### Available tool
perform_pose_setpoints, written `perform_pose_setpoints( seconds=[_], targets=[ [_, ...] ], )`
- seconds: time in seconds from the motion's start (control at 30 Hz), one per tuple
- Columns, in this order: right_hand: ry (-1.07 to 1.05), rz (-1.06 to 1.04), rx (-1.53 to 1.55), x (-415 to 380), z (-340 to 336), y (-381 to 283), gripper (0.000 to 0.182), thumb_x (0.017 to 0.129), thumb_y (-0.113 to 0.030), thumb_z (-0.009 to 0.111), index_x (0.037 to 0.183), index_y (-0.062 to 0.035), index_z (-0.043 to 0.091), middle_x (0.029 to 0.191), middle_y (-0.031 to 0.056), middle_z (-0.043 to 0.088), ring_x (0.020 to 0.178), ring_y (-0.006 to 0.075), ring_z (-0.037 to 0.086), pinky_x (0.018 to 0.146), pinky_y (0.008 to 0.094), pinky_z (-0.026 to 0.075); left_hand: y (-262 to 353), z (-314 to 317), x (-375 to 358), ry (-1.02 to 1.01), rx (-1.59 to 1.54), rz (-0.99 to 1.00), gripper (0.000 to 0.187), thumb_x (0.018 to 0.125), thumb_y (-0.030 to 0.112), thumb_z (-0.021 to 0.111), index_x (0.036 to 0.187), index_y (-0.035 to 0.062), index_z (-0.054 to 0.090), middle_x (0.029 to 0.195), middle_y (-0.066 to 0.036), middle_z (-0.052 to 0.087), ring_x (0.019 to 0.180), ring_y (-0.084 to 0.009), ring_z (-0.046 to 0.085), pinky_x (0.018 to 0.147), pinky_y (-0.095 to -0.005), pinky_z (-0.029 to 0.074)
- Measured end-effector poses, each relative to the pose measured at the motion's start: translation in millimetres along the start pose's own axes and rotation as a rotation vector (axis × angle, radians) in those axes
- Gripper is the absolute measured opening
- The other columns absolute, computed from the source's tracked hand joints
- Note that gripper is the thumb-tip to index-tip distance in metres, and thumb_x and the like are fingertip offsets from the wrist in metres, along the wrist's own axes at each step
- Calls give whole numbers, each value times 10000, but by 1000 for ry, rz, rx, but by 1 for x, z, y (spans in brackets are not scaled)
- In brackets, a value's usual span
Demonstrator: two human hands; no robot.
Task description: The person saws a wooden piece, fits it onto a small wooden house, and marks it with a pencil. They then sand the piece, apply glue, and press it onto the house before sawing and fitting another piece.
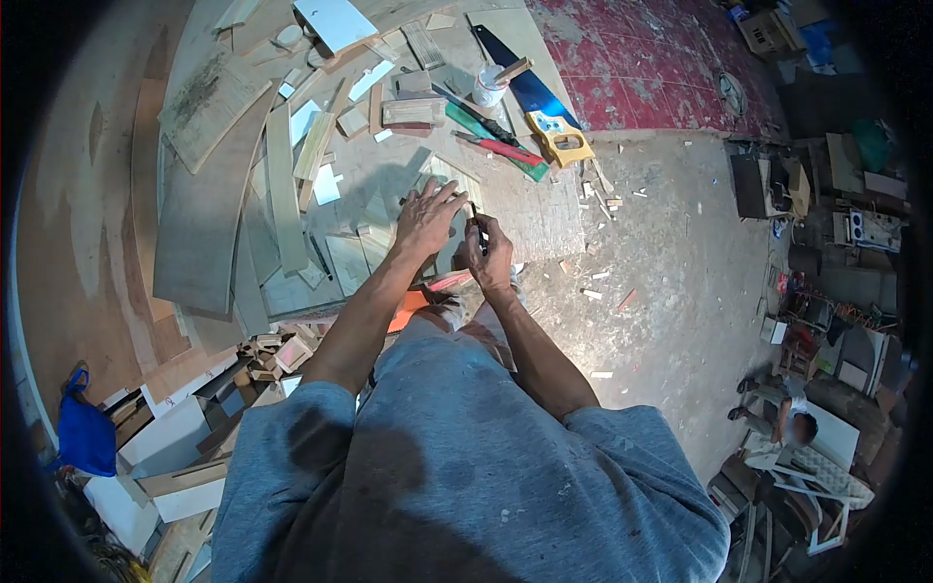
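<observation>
My left hand (426,222) lies with fingers stretched out over a light wooden piece (457,172) near the front of the workbench (544,214). Just right of it, my right hand (492,255) is closed around a slim dark tool (474,211), whose upper end points away from me, close to the left fingertips. The tool's exact kind is hard to make out, as the fingers cover much of it. Beyond the hands lie a red-handled tool (499,147), a green strip (530,168) and a handsaw with a yellow handle (561,140).
Wood offcuts (316,146) and long boards (209,228) crowd the bench's left side. A white cup (489,87) stands beside the saw. Scraps dot the concrete floor (671,253). At lower right, another person (777,413) is among stacked furniture. A blue bag (85,428) hangs at far left.
</observation>
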State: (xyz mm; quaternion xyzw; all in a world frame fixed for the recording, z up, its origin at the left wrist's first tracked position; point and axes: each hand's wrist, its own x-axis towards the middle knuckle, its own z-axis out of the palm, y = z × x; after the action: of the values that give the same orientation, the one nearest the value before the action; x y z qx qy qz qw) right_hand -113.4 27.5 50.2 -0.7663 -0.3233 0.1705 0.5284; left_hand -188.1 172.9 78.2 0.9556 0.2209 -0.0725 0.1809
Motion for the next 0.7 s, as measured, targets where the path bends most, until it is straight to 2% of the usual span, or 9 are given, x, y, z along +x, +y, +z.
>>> perform_pose_setpoints(
  seconds=[0.13, 0.2, 0.3, 0.4, 0.53, 0.6, 0.67, 0.7],
  targets=[
    [11, -4, 18, 0, 0, -3, 190, 923, -39, 580, 1099, 31, 595, 894, 196, 690, 783, 233, 685, 721, 342, 532, -1, 1, 0, 7, 17, 0, 684, 760, 114, 763, 1394, 228, 532, 1502, -14, 420, 1400, -301, 348, 1081, -519, 361],
    [-63, 30, -23, -2, -1, -3, 191, 925, -40, 579, 1101, 33, 593, 901, 199, 693, 772, 227, 679, 712, 341, 531, 0, 0, -1, -4, 12, -2, 682, 761, 107, 759, 1393, 226, 533, 1503, -14, 418, 1400, -300, 348, 1080, -521, 361],
    [49, -23, 7, -1, 3, -4, 189, 931, -51, 577, 1099, 32, 593, 897, 198, 691, 767, 219, 679, 701, 336, 534, 0, -1, 0, -9, 1, -6, 680, 762, 100, 756, 1393, 221, 533, 1507, -12, 413, 1398, -299, 350, 1081, -525, 360],
    [13, 40, -8, -2, 3, -4, 201, 930, -64, 579, 1106, 32, 593, 887, 184, 692, 773, 202, 676, 704, 327, 535, -1, 3, 1, -7, 20, 1, 684, 759, 110, 765, 1393, 215, 532, 1510, -13, 408, 1396, -301, 351, 1085, -526, 357],
    [-4, 25, 24, -3, -1, -4, 211, 929, -76, 581, 1111, 30, 597, 884, 165, 689, 782, 185, 667, 717, 319, 533, -2, 0, 1, -5, 2, 23, 696, 750, 127, 779, 1395, 199, 528, 1516, -24, 399, 1392, -310, 351, 1088, -536, 352],
    [125, 0, 7, 0, -11, -3, 202, 926, -73, 576, 1099, 25, 608, 901, 148, 685, 801, 170, 654, 728, 319, 534, -2, -2, 1, 20, -44, 36, 682, 755, 119, 767, 1391, 181, 528, 1508, -38, 410, 1389, -317, 352, 1089, -528, 352],
    [175, -24, -136, 12, -25, 5, 209, 901, -49, 574, 1096, 12, 620, 883, 166, 655, 790, 222, 659, 707, 327, 532, -3, -3, 7, 46, -88, 50, 669, 760, 112, 754, 1387, 164, 527, 1500, -52, 421, 1386, -324, 352, 1091, -520, 353],
    [177, -37, -230, 19, -31, 19, 221, 889, -43, 578, 1101, 6, 623, 880, 177, 649, 786, 257, 666, 703, 334, 533, -6, 4, 13, 101, -131, 77, 612, 769, 107, 736, 1352, 142, 554, 1442, -68, 479, 1356, -323, 387, 1080, -502, 370]
  ],
)
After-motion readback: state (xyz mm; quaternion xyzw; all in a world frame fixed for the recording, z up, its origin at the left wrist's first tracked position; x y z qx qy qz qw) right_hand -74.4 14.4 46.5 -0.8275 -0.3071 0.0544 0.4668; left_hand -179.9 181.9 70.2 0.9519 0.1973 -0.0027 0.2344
